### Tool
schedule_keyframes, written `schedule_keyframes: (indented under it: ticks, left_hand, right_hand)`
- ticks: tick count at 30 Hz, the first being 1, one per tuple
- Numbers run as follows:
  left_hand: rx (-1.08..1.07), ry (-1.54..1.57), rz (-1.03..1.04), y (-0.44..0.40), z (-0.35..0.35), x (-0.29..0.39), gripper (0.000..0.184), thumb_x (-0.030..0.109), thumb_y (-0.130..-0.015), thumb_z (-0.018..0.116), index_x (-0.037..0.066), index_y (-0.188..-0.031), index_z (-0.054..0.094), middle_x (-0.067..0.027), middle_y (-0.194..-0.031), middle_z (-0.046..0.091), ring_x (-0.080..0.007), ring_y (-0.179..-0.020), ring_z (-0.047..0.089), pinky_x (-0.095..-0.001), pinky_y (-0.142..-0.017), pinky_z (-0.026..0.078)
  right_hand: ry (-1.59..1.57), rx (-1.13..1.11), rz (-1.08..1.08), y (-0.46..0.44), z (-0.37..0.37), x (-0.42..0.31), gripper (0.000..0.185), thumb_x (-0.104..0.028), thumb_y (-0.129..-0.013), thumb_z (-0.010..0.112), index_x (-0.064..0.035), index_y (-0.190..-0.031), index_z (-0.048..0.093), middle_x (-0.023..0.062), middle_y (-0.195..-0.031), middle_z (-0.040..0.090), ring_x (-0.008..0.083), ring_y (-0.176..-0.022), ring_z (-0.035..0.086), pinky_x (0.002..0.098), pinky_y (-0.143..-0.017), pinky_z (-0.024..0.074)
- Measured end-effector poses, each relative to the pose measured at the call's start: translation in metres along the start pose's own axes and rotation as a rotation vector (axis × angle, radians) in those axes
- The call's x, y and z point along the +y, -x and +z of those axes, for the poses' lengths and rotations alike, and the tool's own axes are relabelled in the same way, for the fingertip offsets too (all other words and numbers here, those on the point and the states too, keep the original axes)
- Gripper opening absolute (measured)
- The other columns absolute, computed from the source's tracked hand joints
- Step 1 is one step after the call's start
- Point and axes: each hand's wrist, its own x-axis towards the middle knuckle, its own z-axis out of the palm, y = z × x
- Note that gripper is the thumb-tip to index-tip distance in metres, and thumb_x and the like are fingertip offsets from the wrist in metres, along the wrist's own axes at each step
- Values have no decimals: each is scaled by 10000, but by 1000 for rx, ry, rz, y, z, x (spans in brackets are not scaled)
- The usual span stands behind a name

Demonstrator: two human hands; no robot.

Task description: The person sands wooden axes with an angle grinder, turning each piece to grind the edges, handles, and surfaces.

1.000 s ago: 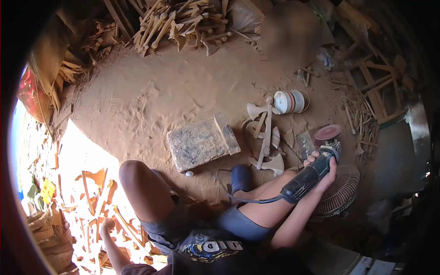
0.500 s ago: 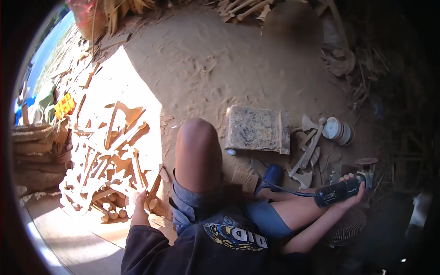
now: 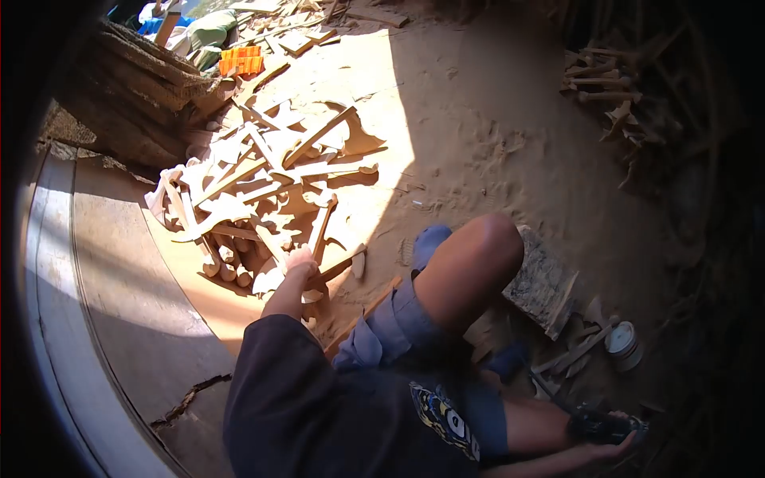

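Note:
My left hand [image 3: 301,261] reaches into a sunlit heap of long pale pieces [image 3: 271,171] with knobbed or flared ends, bone-like in shape; I cannot tell if they are bone or wood. Its fingers look closed at the end of one piece, but what they hold is not clear. Low on the right, in shade, my right hand [image 3: 625,446] is wrapped around the black body of an angle grinder [image 3: 599,426]. The grinder's disc is too dark to make out.
A speckled block [image 3: 542,279] lies beyond my raised knee. Right of it are a round white tin [image 3: 623,341] and more pale pieces [image 3: 574,358]. A brown sack-like bundle [image 3: 135,95] and an orange object [image 3: 241,60] stand behind the heap. Cracked boards [image 3: 143,319] lie left.
The view has swung left, so the heap sits nearer the middle. My left hand has stayed at the heap's near edge. The grinder remains in my right hand.

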Motion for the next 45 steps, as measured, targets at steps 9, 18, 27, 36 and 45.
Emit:
schedule_keyframes:
  ticks: [9, 18, 27, 36, 45]
  left_hand:
    - [-63, 674, 583, 33, -121, 33, 306, 197, -812, 722, -19, -1024, 678, -67, -809, 652, -138, -739, 605, -329, -677, 494]
    - [-76, 1403, 1080, 136, -288, 203, 796, 33, -779, 563, 80, -1529, 299, -188, -1145, 600, -213, -840, 667, -312, -761, 561]
    - [1013, 786, 1550, 115, -362, 407, 825, 201, -948, 686, 70, -1605, 203, -180, -1605, 285, -341, -1474, 336, -477, -1190, 354]
    - [1459, 570, 1736, 265, -351, 529, 644, 310, -941, 699, 250, -1509, 401, -146, -1356, 551, -329, -1199, 558, -485, -952, 494]
    - [1614, 284, 1691, 249, -351, 541, 469, 284, -947, 665, 282, -1400, 545, -129, -1329, 581, -325, -1157, 574, -526, -1009, 428]
  right_hand:
    - [16, 80, -22, -9, -9, 2, 486, -407, -977, 539, 50, -1087, 659, 136, -967, 688, 252, -845, 673, 376, -777, 567]
    - [-241, 173, 75, -1, 5, 0, 416, -413, -952, 608, -12, -1056, 640, 110, -911, 676, 241, -791, 656, 377, -722, 555]
    - [-470, 204, 94, 3, 3, 8, 331, -282, -853, 766, -72, -1072, 632, 82, -808, 673, 230, -623, 673, 371, -598, 574]
    - [-468, 253, 23, 15, -6, -32, 354, -186, -800, 815, -71, -1092, 652, 50, -841, 664, 167, -635, 664, 331, -561, 565]
    - [-538, 322, 105, 15, -44, -18, 340, -194, -819, 824, -63, -1063, 627, 79, -847, 671, 185, -632, 669, 330, -560, 561]
